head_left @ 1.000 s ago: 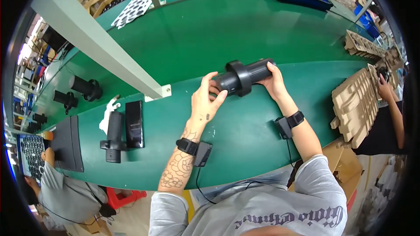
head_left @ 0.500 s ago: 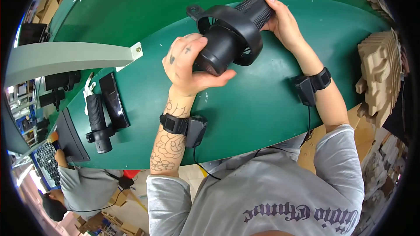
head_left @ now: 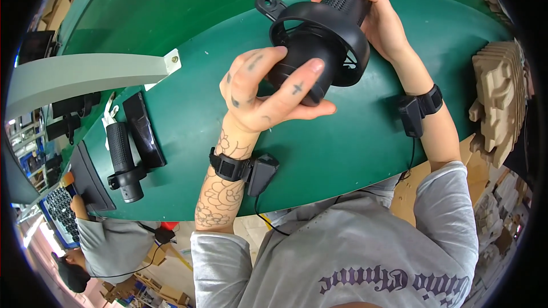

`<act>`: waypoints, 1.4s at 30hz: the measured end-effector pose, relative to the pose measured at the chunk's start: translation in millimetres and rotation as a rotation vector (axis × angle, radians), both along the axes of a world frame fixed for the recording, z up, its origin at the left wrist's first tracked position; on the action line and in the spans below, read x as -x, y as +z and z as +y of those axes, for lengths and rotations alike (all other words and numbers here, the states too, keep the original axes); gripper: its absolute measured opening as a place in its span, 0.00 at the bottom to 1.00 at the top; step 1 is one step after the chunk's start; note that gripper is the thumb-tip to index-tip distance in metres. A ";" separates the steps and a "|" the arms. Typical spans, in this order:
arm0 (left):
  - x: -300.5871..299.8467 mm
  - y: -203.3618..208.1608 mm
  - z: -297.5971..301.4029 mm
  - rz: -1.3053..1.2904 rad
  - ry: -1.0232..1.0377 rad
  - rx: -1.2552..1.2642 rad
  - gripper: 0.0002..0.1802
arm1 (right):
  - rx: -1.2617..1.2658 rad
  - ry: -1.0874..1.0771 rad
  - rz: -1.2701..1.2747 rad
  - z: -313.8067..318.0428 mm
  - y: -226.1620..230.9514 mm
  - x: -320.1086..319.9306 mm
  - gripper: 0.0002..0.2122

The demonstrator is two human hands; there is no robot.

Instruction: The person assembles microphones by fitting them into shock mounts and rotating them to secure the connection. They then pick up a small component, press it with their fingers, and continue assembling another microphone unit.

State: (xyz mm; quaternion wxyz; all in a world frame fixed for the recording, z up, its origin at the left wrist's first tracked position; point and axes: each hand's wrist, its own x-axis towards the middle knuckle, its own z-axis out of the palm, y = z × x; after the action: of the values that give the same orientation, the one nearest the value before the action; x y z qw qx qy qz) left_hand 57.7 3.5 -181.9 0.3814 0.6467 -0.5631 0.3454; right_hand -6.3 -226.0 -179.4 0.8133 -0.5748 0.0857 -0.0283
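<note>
I hold a black cylindrical device (head_left: 311,51) above the green table, tilted with its textured grip pointing away to the right. A wide ring-shaped collar with a small holed tab surrounds its middle. My left hand (head_left: 260,91) is closed round the smooth near end, thumb below and fingers on top. At the far end, my right hand (head_left: 385,25) wraps the textured grip, some of its fingers hidden behind it. A similar, smaller-looking black device (head_left: 121,151) with a textured grip lies on the table at the left, touched by neither hand.
Beside the smaller device lie a glossy black flat slab (head_left: 144,128), a white crumpled item (head_left: 111,115) and a dark flat panel (head_left: 91,174). A pale metal arm (head_left: 91,77) crosses from the left. Stacked brown moulded trays (head_left: 495,100) stand right. Another person (head_left: 117,248) sits lower left.
Both hands have carried the device slightly right and away, turning it a little. My left fingers have shifted on the near end, with one finger now stretched across its top.
</note>
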 end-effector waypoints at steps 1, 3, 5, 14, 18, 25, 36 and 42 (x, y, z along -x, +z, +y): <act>1.4 -0.6 -2.3 -0.025 -0.013 0.021 0.31 | 0.001 0.000 0.004 -1.1 0.3 0.1 0.25; 5.1 -0.9 -6.2 -0.020 -0.023 0.043 0.27 | -0.053 0.014 -0.091 -1.6 3.5 -0.6 0.23; 9.0 -1.6 -7.6 -0.046 -0.038 0.046 0.20 | -0.170 -0.006 -0.054 3.2 9.2 -3.0 0.23; 17.5 -0.1 -4.0 -0.122 -0.135 -0.041 0.20 | -0.341 -0.019 -0.081 1.5 12.7 -3.1 0.18; 21.5 -0.8 -7.4 -0.126 -0.108 0.000 0.17 | -0.327 0.003 -0.130 -0.4 10.9 -2.8 0.17; 28.7 1.8 -7.5 -0.147 -0.112 -0.065 0.21 | -0.279 -0.015 -0.154 1.5 10.8 -4.3 0.17; 35.8 -0.7 -10.5 -0.178 -0.203 -0.094 0.15 | -0.516 -0.022 -0.188 -7.7 4.1 -3.9 0.08; 36.8 -4.8 -12.9 -0.095 -0.178 -0.045 0.08 | -0.725 -0.031 -0.232 -15.2 -4.5 -2.4 0.03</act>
State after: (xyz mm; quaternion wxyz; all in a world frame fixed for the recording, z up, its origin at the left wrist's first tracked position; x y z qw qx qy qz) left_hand 20.9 -9.4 -186.8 0.3688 0.5855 -0.6434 0.3275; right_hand -3.9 -241.3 -184.0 0.9677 -0.2411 0.0061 -0.0731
